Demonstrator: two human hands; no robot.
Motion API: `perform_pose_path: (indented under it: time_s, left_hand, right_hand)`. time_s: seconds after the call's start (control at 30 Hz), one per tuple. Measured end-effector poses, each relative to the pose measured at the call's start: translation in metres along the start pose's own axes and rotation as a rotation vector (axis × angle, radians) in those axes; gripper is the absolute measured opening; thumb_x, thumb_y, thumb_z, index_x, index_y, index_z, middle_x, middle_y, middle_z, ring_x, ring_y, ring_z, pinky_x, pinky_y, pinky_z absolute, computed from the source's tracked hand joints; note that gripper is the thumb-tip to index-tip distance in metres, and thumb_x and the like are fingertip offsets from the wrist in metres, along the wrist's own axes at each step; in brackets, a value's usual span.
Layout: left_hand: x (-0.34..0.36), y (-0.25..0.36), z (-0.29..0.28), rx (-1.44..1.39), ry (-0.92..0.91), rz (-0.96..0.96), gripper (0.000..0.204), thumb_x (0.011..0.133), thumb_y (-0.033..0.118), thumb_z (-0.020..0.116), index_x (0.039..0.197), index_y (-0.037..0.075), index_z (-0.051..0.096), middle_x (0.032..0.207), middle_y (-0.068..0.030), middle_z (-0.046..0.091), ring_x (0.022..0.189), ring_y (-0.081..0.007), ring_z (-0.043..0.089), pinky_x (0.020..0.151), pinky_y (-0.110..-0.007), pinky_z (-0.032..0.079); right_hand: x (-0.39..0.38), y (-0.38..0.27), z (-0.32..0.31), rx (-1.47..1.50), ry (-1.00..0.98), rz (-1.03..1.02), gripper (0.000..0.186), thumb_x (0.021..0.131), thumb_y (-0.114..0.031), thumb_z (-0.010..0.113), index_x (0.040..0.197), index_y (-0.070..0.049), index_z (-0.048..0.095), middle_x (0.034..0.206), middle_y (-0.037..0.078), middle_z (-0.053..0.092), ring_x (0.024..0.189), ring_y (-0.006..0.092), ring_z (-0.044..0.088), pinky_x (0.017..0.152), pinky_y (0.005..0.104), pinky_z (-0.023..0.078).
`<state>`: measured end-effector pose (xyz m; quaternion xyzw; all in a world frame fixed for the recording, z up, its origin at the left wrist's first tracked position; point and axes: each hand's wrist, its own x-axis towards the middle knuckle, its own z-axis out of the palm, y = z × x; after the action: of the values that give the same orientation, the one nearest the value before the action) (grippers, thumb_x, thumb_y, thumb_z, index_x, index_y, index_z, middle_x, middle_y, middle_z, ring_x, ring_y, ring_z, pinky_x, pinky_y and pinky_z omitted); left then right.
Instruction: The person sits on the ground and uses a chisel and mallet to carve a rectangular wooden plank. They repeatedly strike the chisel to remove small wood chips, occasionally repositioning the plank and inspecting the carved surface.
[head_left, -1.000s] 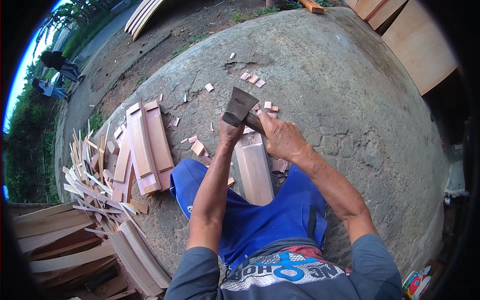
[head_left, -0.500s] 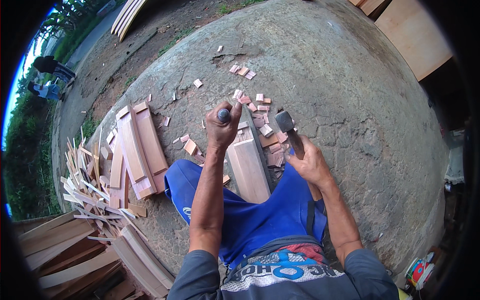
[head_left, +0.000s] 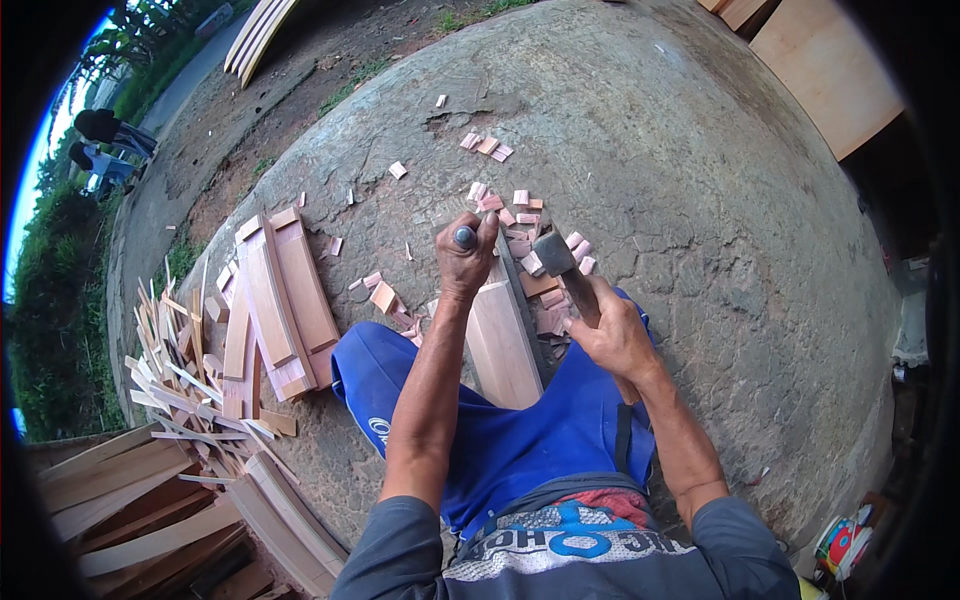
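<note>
grey concrete [head_left: 730, 230] stretches wide on the right; stacked boards [head_left: 263, 295] lie to the left, and wood chips [head_left: 551, 320] line the right edge of a pale board [head_left: 505, 345] between the legs [head_left: 590, 400]. the left hand [head_left: 464, 268] has its fingers clamped round a handle [head_left: 464, 237] (lower end hidden); the right hand's [head_left: 615, 338] fingers wrap a hatchet [head_left: 555, 253].
</note>
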<state>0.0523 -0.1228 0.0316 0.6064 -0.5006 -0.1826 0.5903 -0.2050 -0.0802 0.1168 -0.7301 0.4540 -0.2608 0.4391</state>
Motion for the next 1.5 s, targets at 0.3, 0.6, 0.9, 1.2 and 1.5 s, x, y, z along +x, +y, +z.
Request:
perform_pose_path:
  time_s: [0.3,0.6,0.9,1.2,1.5]
  left_hand:
    - [-0.003,-0.028,0.002,0.238,-0.035,0.238,0.013,0.092,0.018,0.072,0.096,0.005,0.071,0.084,-0.0124,0.069,0.078,-0.0289,0.065,0.074,-0.041,0.052]
    - [0.008,-0.029,-0.048,-0.76,0.368,-0.291,0.04,0.101,0.03,0.071,0.072,0.013,0.048,0.055,0.0014,0.047,0.046,-0.01,0.046,0.05,-0.034,0.048]
    - [-0.004,0.112,0.035,-0.943,0.11,-0.43,0.037,0.102,0.037,0.07,0.08,0.012,0.055,0.058,0.0022,0.048,0.047,-0.009,0.047,0.045,-0.027,0.042]
    - [-0.059,0.048,0.039,0.036,0.004,-0.226,0.097,0.091,0.073,0.062,0.153,0.002,0.042,0.158,-0.0241,0.039,0.15,-0.04,0.034,0.124,-0.052,0.026]
    - [-0.162,-0.013,0.037,0.807,-0.267,-0.752,0.133,0.073,0.07,0.079,0.168,0.013,0.004,0.171,-0.028,0.001,0.157,-0.0527,0.002,0.119,-0.075,0.007]
  right_hand:
    - [0.054,-0.092,-0.011,-0.328,0.221,-0.69,0.05,0.089,-0.01,0.071,0.134,-0.002,0.049,0.094,0.022,0.069,0.085,0.0392,0.075,0.064,0.0444,0.062]
    - [0.022,-0.028,0.005,-0.178,-0.098,-0.1,0.041,0.087,-0.009,0.067,0.124,-0.002,0.052,0.093,0.026,0.071,0.09,0.0453,0.072,0.076,0.0516,0.057]
    - [0.022,-0.008,-0.005,-0.072,0.182,-0.154,0.038,0.088,-0.01,0.074,0.12,-0.001,0.056,0.1,0.016,0.07,0.09,0.0291,0.071,0.08,0.0417,0.055]
    - [0.012,0.027,-0.03,-0.188,0.049,-0.025,0.037,0.089,-0.013,0.07,0.12,-0.003,0.054,0.095,0.025,0.071,0.089,0.0483,0.07,0.078,0.0541,0.053]
    - [-0.023,0.11,-0.031,-0.445,-0.175,0.208,0.039,0.089,-0.018,0.073,0.119,-0.001,0.053,0.1,0.027,0.069,0.095,0.0511,0.067,0.082,0.0586,0.051]
